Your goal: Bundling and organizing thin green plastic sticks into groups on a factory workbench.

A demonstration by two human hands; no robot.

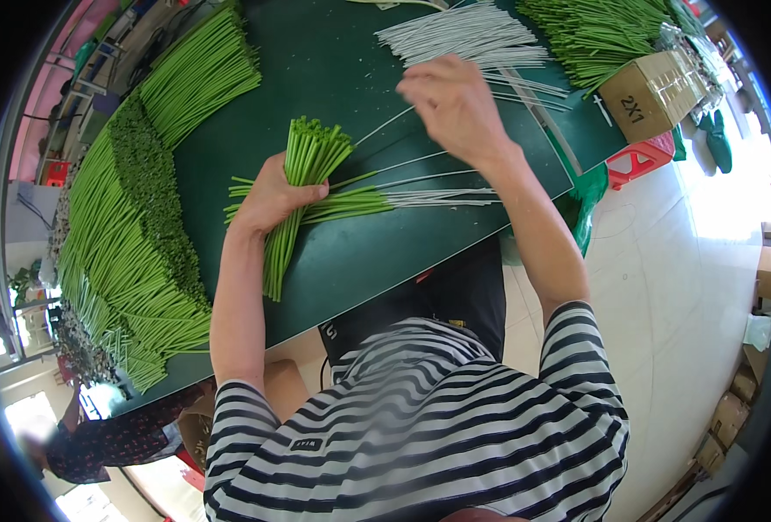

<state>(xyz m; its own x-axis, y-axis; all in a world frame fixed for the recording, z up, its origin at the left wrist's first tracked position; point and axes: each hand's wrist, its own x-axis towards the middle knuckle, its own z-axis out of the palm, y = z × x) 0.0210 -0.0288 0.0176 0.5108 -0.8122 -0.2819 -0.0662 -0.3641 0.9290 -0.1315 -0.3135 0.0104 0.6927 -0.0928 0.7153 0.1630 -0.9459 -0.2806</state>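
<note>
My left hand (pixel 277 193) is closed around a bundle of thin green stems (pixel 316 148), held tilted with the blunt ends up. Under that hand, more green stems (pixel 350 202) lie crosswise on the table, with thin white rods (pixel 442 198) reaching out of their right ends. My right hand (pixel 455 109) is raised over the table, just in front of a pile of white rods (pixel 459 35). Its fingers are smeared by motion, so I cannot make out whether they hold anything. One white rod (pixel 385 128) slants between the bundle and my right hand.
Large stacks of green stems (pixel 133 235) line the left side of the dark green table (pixel 377 261). Another green heap (pixel 603 35) lies at the far right, beside a cardboard box (pixel 650 96) on a red stool (pixel 642 161). A person in dark patterned clothes (pixel 116 439) is at lower left.
</note>
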